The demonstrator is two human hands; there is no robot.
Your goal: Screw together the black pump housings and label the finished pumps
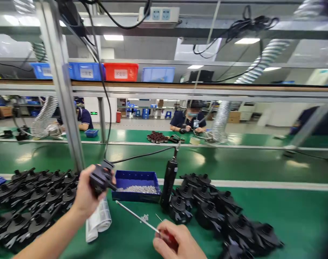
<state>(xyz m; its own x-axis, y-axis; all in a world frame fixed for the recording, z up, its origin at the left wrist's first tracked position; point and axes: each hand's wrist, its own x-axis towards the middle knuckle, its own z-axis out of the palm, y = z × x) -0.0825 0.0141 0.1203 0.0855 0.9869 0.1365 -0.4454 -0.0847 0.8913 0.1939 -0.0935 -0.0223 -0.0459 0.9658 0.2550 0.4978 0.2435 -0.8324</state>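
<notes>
My left hand [86, 192] is closed around a black plastic part [100, 180], raised above the green bench. In my right hand [180, 239] is a screwdriver [138, 217] with a red handle, its long shaft pointing up and to the left. The screwdriver's tip is below the black part and apart from it. Between and beyond my hands stands a blue bin [137, 196] holding many small silvery pieces [139, 189]. A few small clear or silvery bits [144, 218] lie on the bench by the shaft.
Rows of black parts [37, 194] cover the left; another group [209, 212] stands at the right. A black electric screwdriver [169, 180] hangs by the bin. A rolled white sheet [99, 221] lies below my left hand. A metal post [63, 82] rises at left. Two people [189, 118] sit opposite.
</notes>
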